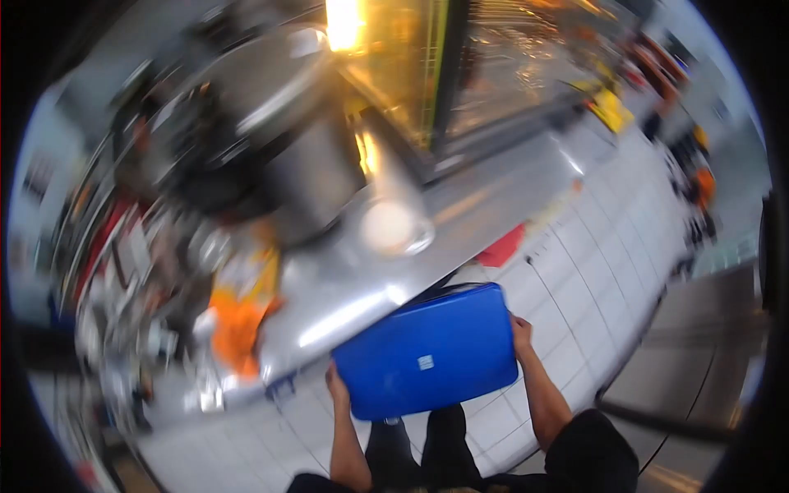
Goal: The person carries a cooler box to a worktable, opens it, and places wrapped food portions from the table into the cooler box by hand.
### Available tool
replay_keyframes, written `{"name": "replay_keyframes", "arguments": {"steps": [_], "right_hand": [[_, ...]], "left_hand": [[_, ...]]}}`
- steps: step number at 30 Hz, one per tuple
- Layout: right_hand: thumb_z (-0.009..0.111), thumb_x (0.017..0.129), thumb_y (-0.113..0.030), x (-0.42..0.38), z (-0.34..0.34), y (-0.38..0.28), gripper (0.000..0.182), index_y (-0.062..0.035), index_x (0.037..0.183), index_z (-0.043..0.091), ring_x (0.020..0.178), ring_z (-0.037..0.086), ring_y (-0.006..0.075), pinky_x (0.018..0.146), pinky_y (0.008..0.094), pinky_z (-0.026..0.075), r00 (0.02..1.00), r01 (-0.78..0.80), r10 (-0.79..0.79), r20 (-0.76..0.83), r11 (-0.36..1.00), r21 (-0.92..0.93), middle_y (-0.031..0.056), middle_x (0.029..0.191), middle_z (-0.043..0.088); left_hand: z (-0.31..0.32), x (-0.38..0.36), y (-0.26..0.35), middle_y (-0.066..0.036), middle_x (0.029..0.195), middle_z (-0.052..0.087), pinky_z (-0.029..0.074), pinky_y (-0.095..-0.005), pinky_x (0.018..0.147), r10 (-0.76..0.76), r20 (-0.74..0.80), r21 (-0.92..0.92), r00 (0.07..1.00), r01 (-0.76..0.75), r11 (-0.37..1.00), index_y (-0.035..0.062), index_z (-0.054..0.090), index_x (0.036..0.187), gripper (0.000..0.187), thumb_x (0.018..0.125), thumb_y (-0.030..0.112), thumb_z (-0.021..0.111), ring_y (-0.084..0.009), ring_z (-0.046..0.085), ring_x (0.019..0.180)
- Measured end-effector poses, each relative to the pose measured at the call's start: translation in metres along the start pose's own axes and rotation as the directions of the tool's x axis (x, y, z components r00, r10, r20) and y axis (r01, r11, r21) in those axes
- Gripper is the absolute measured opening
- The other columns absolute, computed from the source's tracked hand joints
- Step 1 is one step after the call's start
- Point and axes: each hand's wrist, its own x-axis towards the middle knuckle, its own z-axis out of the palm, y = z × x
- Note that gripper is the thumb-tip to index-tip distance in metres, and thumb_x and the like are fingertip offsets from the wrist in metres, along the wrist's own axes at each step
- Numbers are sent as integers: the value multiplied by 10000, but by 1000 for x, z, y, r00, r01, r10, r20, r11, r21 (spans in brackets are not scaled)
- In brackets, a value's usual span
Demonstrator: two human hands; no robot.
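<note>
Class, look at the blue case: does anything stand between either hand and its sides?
Nothing visible does. The left hand meets one short side of the blue case, and the right hand meets the opposite one. The steel counter lies beyond the far long edge, outside both grips.

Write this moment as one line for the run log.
left hand: on blue case side | right hand: on opposite side | case: held above tiled floor, beside metal counter
</note>
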Motion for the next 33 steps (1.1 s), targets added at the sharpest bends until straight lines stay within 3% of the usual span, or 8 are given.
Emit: {"name": "replay_keyframes", "arguments": {"steps": [1,5,10,16,19,22,28,33], "right_hand": [[601,1002,-371,-26,-29,-5,444,50,969,735,699,631,145,635,309,506,996,-50,55,72,997,-65,68,838,716],[644,983,-398,-103,-83,-23,483,69,1085,703,825,723,244,724,386,603,956,-157,135,259,985,66,143,982,738],[562,1034,-316,-174,-88,-62,419,72,1135,681,878,717,243,737,353,601,888,-301,278,365,954,4,142,1008,733],[493,1050,-274,-206,-90,-32,384,25,1238,645,961,699,261,827,383,592,690,234,-1,724,946,-222,137,1095,713],[501,1047,-292,-291,-16,-49,384,-15,1271,643,977,698,268,843,385,586,604,-164,203,771,978,-128,132,1134,707],[510,1046,-353,-373,73,-43,462,30,1275,632,986,699,277,844,395,587,448,-134,134,884,988,-81,137,1146,704],[658,972,-441,-558,246,-21,564,70,1209,666,918,711,268,806,389,587,503,235,170,848,917,-323,142,1092,721],[703,942,-454,-779,345,-27,574,66,1183,687,870,713,255,772,380,586,325,294,167,931,918,-267,136,1065,728]], "left_hand": [[-6,-45,28,-235,1192,685,472,-405,1033,-146,-44,98,988,150,984,-74,599,1300,787,972,637,523,-321,646,1141],[-35,-164,84,-315,1255,645,477,-421,1032,-193,-309,336,931,297,894,-93,589,1302,1106,756,869,577,-401,630,1197],[-98,-272,123,-318,1211,658,512,-429,989,-338,-333,136,880,400,906,-124,572,1296,1175,694,884,619,-388,656,1154],[-219,-418,118,-312,1206,656,514,-421,987,-366,-401,-127,840,345,930,-130,568,1288,1199,683,904,603,-387,652,1157],[-304,-469,96,-313,1210,652,514,-418,987,-393,-517,-222,761,324,920,-132,567,1282,1199,679,903,610,-384,648,1165],[-392,-504,76,-315,1209,651,511,-414,989,-445,-613,-340,653,291,894,-133,567,1276,1190,684,898,613,-379,648,1166],[-582,-583,48,-305,1192,657,505,-412,988,-548,-689,-517,474,208,830,-128,575,1256,1148,703,876,623,-367,657,1135],[-722,-606,8,-283,1186,665,506,-419,979,-576,-731,-598,366,65,799,-125,581,1245,1114,722,856,632,-361,661,1113]]}}
